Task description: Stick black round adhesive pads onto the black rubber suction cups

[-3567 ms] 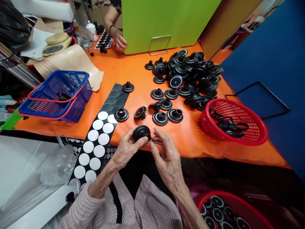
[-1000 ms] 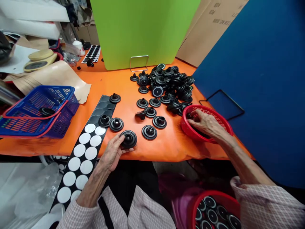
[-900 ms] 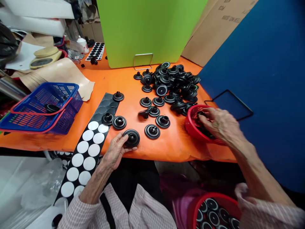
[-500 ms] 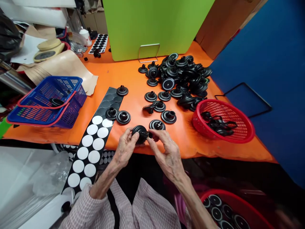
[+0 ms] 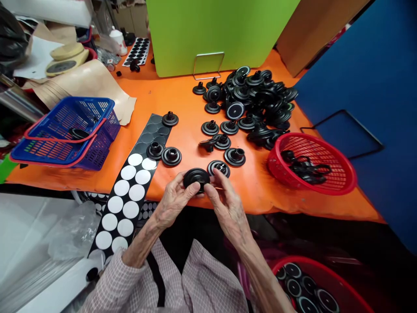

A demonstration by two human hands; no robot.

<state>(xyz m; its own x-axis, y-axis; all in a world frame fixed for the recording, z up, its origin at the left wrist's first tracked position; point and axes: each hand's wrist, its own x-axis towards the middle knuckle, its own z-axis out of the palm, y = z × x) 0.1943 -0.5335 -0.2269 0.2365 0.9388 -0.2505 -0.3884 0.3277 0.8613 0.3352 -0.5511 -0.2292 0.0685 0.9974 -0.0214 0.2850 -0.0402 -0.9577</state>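
Above the table's front edge I hold a round black stepped disc [image 5: 196, 175] between both hands. My left hand [image 5: 174, 198] grips its left side, thumb in front. My right hand [image 5: 228, 204] pinches its right side with thumb and fingertips; what lies under those fingertips is partly hidden. Just behind the right fingers lies another black disc [image 5: 219, 168] with a short stem. More stemmed discs stand nearby, such as one disc [image 5: 235, 157] to the right and one disc [image 5: 171, 156] to the left. A strip of round white stickers [image 5: 130, 209] hangs over the edge at my left.
A heap of black discs [image 5: 257, 98] lies at the back right. A red basket [image 5: 312, 187] with black parts stands at the right, a blue basket [image 5: 45, 158] at the left. A green panel [image 5: 221, 34] stands behind. Below right, a red tub [image 5: 345, 282] holds ringed discs.
The held disc has turned so its broad stepped face shows, and the stem-like part at its right is now hidden. My right fingers have closed in nearer the disc. The view has shifted slightly.
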